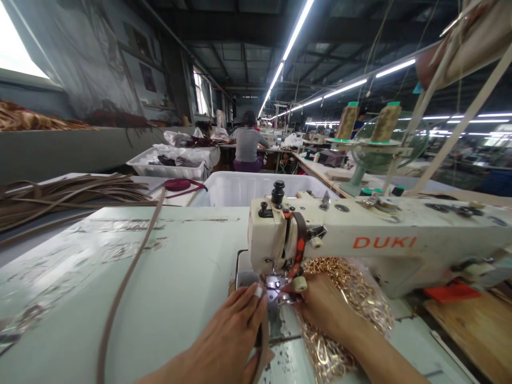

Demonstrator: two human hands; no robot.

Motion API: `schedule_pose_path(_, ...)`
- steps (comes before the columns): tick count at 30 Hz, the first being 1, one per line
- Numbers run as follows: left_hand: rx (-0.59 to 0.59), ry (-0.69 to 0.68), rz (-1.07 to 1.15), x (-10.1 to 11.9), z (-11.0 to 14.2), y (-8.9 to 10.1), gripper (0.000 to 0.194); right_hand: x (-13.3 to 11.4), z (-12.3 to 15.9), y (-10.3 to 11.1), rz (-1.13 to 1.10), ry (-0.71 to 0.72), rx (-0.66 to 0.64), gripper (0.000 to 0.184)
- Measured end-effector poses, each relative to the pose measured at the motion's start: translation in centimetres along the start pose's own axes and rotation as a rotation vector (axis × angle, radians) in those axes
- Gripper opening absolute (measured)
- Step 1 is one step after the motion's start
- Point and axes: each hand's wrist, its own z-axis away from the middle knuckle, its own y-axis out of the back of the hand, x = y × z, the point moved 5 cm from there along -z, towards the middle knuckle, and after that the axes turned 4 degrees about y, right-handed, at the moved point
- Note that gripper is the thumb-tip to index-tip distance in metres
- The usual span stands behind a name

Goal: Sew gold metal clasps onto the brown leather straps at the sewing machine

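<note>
I am viewing two bare hands working at a sewing machine (336,229) marked "DUKI". My left hand (232,330) is keeping its fingers close together, holding a brown strap (262,341) along its thumb side; white tape (258,292) is wrapping one fingertip. The strap is lying just right of that hand, running from near the presser foot (274,285) toward the viewer. My right hand (322,301) is bending in behind a pale knob (300,284), which is hiding its fingertips, so I cannot tell what they are gripping. Under the right forearm, a clear bag of gold-coloured metal clips (320,346) is lying on the pale green bench (180,261). Left of the hands, a long strap (130,272) is trailing across the bench; farther left, a pile of brown straps (72,194) is lying. Well beyond the hands, a person (248,144) in grey is sitting.
</note>
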Motion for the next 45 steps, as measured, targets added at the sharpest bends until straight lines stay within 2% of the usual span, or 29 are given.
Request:
schedule_pose_path(3, -0.072, -0.023, -0.046, 0.0, -0.2, -1.3, 0.074, -0.1, 0.0, -0.2, -0.001, 0.017, -0.028, 0.024)
schedule_pose_path(5, -0.12, -0.023, -0.066, 0.3, -0.1, -1.4, 0.074, -0.2, 0.0, -0.2, 0.002, 0.018, -0.037, 0.024)
schedule_pose_path(10, -0.011, -0.01, -0.089, 1.3, 0.6, 0.5, 0.064, -0.2, 0.0, -0.1, 0.027, 0.03, -0.076, 0.024)
schedule_pose_path(12, 0.004, -0.016, -0.114, 1.3, 0.6, 0.6, 0.062, -0.2, 0.0, -0.1, 0.033, 0.051, -0.082, 0.025)
schedule_pose_path(20, -0.13, -0.071, -0.073, 0.5, 0.1, -1.9, 0.076, -0.4, 0.2, -0.1, -0.004, 0.117, -0.046, 0.022)
schedule_pose_path(28, -0.286, -0.023, -0.056, 1.3, 0.1, -0.2, 0.077, -0.1, 0.4, -0.5, -0.007, 0.143, -0.051, 0.022)
schedule_pose_path(35, -0.38, 0.02, -0.065, 1.8, 0.0, 0.6, 0.077, -0.6, 0.4, 0.0, 0.041, 0.159, -0.039, 0.019)
schedule_pose_path(39, -0.367, 0.004, -0.087, 2.0, 0.0, 0.8, 0.073, -0.8, 0.5, 0.1, 0.047, 0.171, -0.046, 0.02)
schedule_pose_path(45, -0.28, -0.042, -0.117, 1.7, 0.2, 0.6, 0.063, -0.5, 0.5, -0.1, 0.06, 0.164, -0.032, 0.023)
